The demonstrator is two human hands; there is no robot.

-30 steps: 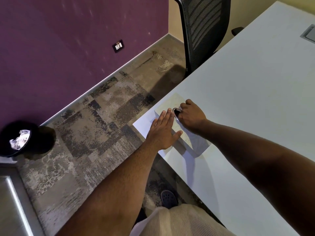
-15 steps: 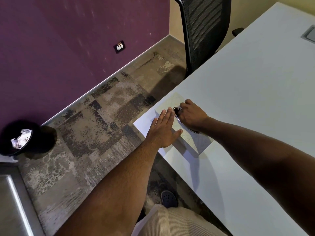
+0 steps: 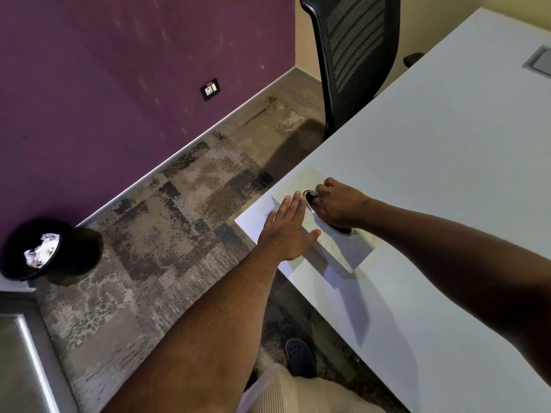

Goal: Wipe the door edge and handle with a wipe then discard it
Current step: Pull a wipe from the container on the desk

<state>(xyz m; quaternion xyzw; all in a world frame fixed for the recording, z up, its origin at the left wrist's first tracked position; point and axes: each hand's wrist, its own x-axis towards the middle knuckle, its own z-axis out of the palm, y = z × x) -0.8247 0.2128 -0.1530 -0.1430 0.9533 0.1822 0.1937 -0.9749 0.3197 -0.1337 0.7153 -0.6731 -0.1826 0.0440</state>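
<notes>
At the near corner of the white table (image 3: 447,150), your left hand (image 3: 287,231) lies flat, fingers straight and close together, pressing down on a pale box of wipes (image 3: 334,245). Your right hand (image 3: 340,205) sits just beside it on the box's top, its fingers curled down into the oval metal-rimmed opening (image 3: 310,199); whether they pinch a wipe inside, you cannot tell, since the hand hides it. No loose wipe shows outside the box.

Behind the table stands a black mesh office chair (image 3: 354,55), pushed up against the far edge. To your left, a patchy grey carpet (image 3: 179,222) runs to a purple wall (image 3: 119,84) with a power socket (image 3: 211,89) low on it. A black bin (image 3: 74,248) stands on the carpet near the wall, well apart from the table, with crumpled white paper (image 3: 40,253) inside. Your dark shoe (image 3: 299,354) shows on the carpet below the table edge.
</notes>
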